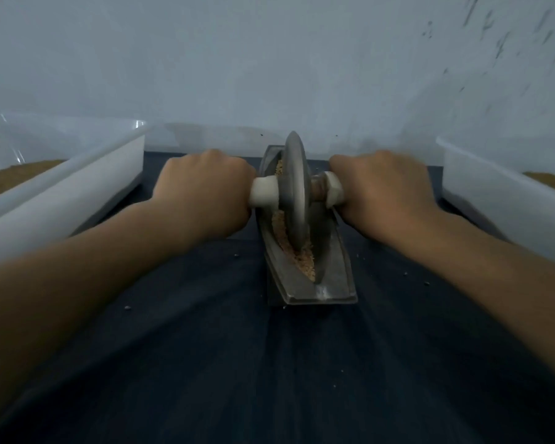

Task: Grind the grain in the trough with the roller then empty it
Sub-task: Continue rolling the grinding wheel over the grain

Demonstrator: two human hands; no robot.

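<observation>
A clear tub [77, 174] stands at the far left of the counter [205, 347] with a layer of brown meal in it. Just right of it, the left hand [205, 184] has its fingers [242, 184] curled round the roller's [297, 187] white left handle. The roller is a grey disc standing upright on its edge in the trough [337, 270], with its axle running left to right, across the trough. The trough is boat-shaped; its long axis runs away from the person, so the coming stroke is probably forward and back along that line. Both hands sit equally near, one on each side of the disc. Pale grain [305, 261] lies along the groove, most of it at the near end ahead of the disc, and looks coarse, so grinding seems unfinished. The right hand [382, 184] grips the right handle the same way. At the far right a second tub [494, 200] also holds brown meal. I cannot tell which tub is meant for emptying.
</observation>
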